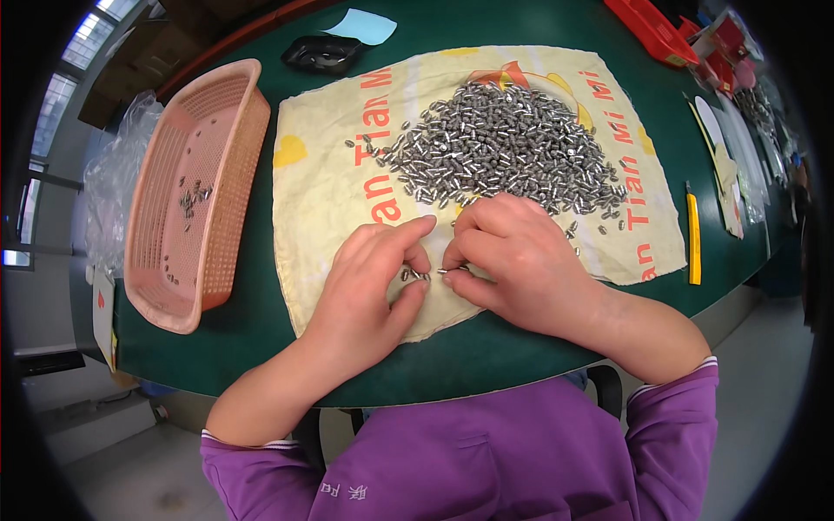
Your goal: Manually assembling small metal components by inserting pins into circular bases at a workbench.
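With right hand (521, 260), pinching a metal piece (443, 271) between thumb and forefinger; with left hand (369, 273), curling fingers, thumb apart, just beside more pieces (407, 274), cannot tell whether gripping them. Could drop or flick the piece through a slack pinch, or scatter the pile (508, 143) by brushing knuckles against it. Holding the piece between hands, toward the near edge of the table (469, 360); facing the pile, toward the far edge

Stubby, shiny metal pieces (508, 143), heaped in a loose jumble on the cloth (317, 204) and pointing every which way! Strays skirt the pile, more lie scattered in the pink basket (233, 187), a few gleam between left hand (369, 269) and right hand (514, 259).
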A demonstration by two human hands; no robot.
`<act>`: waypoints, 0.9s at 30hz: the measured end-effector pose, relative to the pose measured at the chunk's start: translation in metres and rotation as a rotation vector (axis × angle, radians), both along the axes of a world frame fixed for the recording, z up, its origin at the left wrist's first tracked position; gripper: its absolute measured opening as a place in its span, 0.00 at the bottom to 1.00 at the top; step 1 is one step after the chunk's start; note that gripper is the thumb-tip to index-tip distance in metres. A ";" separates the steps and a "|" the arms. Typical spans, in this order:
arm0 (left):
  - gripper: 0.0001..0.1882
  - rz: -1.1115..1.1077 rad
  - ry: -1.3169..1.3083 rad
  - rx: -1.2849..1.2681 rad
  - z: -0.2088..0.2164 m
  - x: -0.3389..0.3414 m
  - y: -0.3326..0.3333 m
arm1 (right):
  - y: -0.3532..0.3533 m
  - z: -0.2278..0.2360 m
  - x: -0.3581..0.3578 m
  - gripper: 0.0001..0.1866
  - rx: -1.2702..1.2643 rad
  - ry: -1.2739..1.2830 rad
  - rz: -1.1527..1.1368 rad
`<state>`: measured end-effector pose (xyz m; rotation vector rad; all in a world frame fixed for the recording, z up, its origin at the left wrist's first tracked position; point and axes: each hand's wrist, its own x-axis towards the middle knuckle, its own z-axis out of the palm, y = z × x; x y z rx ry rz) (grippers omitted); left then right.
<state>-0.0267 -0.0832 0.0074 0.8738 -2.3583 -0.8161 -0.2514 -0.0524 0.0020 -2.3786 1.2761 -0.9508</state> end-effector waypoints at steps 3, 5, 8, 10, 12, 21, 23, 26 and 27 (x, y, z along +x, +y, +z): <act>0.35 0.003 0.014 0.007 -0.002 0.000 0.001 | 0.001 0.001 -0.001 0.09 0.011 -0.002 0.013; 0.35 -0.006 0.015 0.001 -0.004 0.001 0.001 | 0.002 0.002 -0.002 0.10 0.049 0.017 0.038; 0.36 -0.012 0.018 -0.007 -0.003 0.001 0.001 | 0.003 0.004 -0.003 0.10 0.033 -0.015 0.053; 0.36 -0.008 0.021 -0.009 -0.001 0.002 0.001 | 0.004 0.010 -0.005 0.10 0.045 -0.004 0.022; 0.36 0.003 0.005 -0.002 0.002 0.002 0.002 | 0.005 0.011 -0.009 0.10 0.057 0.007 -0.010; 0.35 0.011 -0.004 -0.024 -0.002 0.000 0.001 | 0.003 0.008 -0.005 0.11 0.097 0.022 -0.006; 0.35 0.013 -0.006 -0.032 -0.002 0.000 0.001 | 0.003 0.007 -0.003 0.11 0.075 0.012 -0.019; 0.35 0.015 -0.002 -0.034 -0.002 0.000 0.001 | 0.004 0.006 -0.006 0.11 0.094 0.016 -0.007; 0.35 0.017 0.002 -0.028 -0.002 -0.001 0.001 | 0.003 0.006 -0.006 0.11 0.094 0.018 -0.008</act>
